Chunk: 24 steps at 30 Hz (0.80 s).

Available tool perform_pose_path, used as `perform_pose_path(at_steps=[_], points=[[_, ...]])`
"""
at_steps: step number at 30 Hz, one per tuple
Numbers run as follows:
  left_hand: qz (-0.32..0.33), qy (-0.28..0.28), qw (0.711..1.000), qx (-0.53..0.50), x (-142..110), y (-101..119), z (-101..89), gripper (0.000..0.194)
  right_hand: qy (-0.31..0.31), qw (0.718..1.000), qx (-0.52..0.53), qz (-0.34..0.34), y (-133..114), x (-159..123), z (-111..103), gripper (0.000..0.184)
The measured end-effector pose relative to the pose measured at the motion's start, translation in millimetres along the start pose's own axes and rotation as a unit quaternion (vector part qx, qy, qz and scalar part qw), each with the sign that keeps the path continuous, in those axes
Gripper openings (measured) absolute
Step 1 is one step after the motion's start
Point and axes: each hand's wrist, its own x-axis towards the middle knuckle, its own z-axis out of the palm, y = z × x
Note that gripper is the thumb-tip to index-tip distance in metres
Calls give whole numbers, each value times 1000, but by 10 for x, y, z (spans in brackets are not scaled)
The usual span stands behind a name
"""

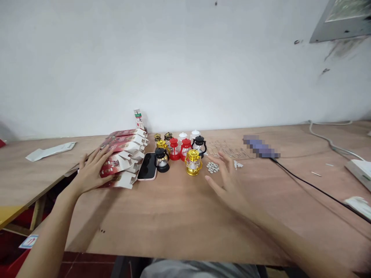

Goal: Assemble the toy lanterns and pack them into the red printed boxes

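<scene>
Behind, a broad off-white plastered wall (179, 69); shows small dark chips (296, 42) near a grey-framed rectangular panel (342, 29) at upper right. Up against it, a wide brown wood-grained tabletop (162, 220). At left, a second brown tabletop (26, 177) with a yellow front corner (10, 211), above a pale wooden leg (37, 213). Below, a dark-red tiled floor (92, 270) with thin lines. Looks softly, evenly lit.
</scene>
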Motion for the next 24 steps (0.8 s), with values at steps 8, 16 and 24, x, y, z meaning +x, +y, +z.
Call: perform_pose_path(at_steps=[8,16,24], points=[[41,16,999,-16,-20,-72,100,51,-39,988,-121,-91,25,310,347,62],[116,268,955,-49,-168,341,158,72,11,991,-75,-114,268,290,649,53],[195,9,898,-394,-219,1819,702,71,101,978,152,-101,251,108,700,54]])
